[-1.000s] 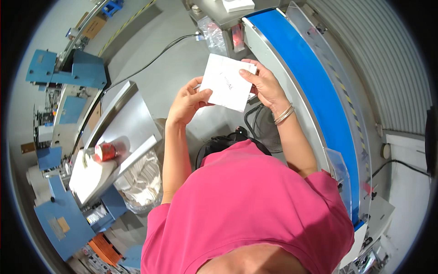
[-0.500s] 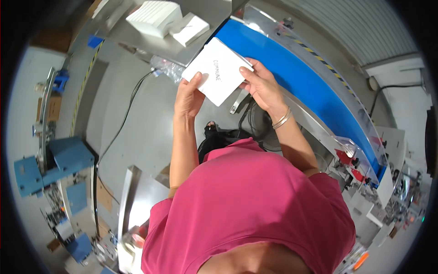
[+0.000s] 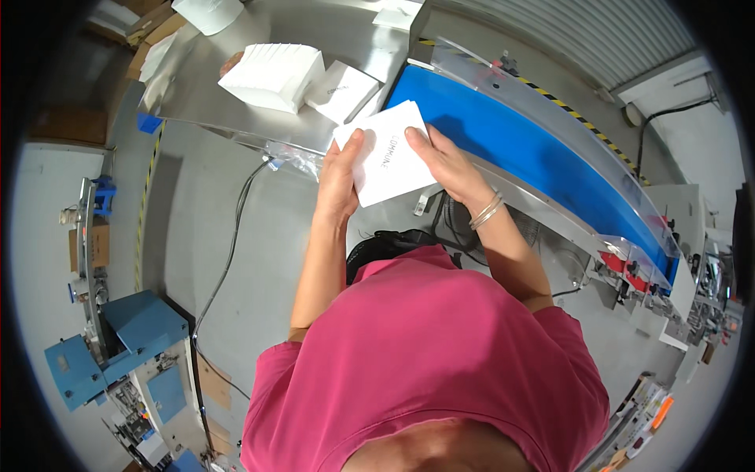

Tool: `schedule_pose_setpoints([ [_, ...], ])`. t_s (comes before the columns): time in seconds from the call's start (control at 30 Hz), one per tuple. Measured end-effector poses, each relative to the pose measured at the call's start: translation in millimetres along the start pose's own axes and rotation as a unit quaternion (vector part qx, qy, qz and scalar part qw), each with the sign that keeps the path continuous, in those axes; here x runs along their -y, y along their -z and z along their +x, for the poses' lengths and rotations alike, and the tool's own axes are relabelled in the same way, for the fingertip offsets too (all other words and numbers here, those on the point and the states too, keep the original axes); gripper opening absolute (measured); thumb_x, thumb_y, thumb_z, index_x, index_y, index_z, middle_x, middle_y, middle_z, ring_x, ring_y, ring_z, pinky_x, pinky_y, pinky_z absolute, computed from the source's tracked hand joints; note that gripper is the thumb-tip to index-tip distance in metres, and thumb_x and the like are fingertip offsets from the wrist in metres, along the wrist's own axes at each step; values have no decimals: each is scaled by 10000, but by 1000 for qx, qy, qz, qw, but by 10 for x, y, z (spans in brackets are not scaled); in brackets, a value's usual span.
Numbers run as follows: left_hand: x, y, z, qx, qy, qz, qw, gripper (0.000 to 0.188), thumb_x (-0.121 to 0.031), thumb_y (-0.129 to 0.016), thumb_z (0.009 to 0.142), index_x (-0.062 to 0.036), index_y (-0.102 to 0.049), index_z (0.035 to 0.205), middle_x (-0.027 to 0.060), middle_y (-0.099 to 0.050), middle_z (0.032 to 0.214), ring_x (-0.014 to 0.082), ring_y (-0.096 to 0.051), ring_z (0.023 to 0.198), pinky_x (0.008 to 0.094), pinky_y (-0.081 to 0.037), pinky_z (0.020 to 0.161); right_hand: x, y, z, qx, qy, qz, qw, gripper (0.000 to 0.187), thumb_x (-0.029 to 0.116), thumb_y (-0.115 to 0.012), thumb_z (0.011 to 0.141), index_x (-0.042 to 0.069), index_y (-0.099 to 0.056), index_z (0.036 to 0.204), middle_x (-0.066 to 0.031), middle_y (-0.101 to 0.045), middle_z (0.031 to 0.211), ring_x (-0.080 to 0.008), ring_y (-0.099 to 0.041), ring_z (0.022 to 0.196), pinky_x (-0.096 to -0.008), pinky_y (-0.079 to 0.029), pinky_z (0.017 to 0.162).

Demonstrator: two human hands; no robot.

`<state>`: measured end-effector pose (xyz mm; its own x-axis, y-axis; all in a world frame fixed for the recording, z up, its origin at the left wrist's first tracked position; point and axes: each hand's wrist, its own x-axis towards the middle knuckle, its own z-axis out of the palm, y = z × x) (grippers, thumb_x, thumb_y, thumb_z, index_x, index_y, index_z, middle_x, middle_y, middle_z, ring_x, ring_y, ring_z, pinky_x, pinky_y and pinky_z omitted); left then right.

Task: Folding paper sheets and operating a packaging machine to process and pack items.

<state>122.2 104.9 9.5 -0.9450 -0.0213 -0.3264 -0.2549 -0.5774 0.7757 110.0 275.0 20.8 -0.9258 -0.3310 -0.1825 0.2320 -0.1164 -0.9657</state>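
Observation:
Both hands hold a small stack of flat, white, square packets [image 3: 389,169] with dark print on top; whether they are card or paper I cannot tell. My left hand [image 3: 339,177] grips the left edge, thumb on top and fingers underneath. At the opposite edge, my right hand [image 3: 452,165] pinches the stack the same way, a bangle round its wrist. Just beyond the stack, another white printed packet [image 3: 342,90] lies on the metal table. Beside it stands a row of similar white packets [image 3: 271,79], packed close together.
A metal table [image 3: 189,86] spans the far left. Adjoining it, a blue conveyor belt [image 3: 519,165] with a clear side guard [image 3: 566,126] runs toward the right. A black cable [image 3: 228,259] trails over the floor at left, near a blue machine [image 3: 141,330].
The stack has turned in my hands and sits slightly lower and to the right in view. My view has shifted, bringing more of the metal table into sight. Both hands keep their hold.

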Motion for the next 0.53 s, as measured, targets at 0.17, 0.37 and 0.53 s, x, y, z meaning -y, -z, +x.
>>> schedule_pose_setpoints([
  [0.17,-147,128,43,41,7,110,993,291,-98,-597,859,0,-491,1111,92,-613,992,158,-594,890,287,-477,771,-200,39,239,-116,44,-199,972,354,330,-505,930,-16,-537,999,-61,-596,857,-100,-526,774,-270,-444,686],
  [0.37,-362,182,309,60,-59,160,984,224,-32,-583,848,-11,-534,1065,46,-628,887,105,-548,720,238,-438,635,-277,-107,435,-148,110,-158,970,295,285,-504,936,-2,-541,995,-32,-576,831,-71,-490,738,-250,-428,648],
  [0.53,-1508,179,1200,54,-111,347,930,233,-83,-573,849,6,-546,1062,51,-616,867,103,-551,735,241,-442,615,-36,-192,876,-177,88,9,980,361,293,-476,950,12,-484,1176,-73,-586,1000,-102,-561,854,-232,-484,708],
])
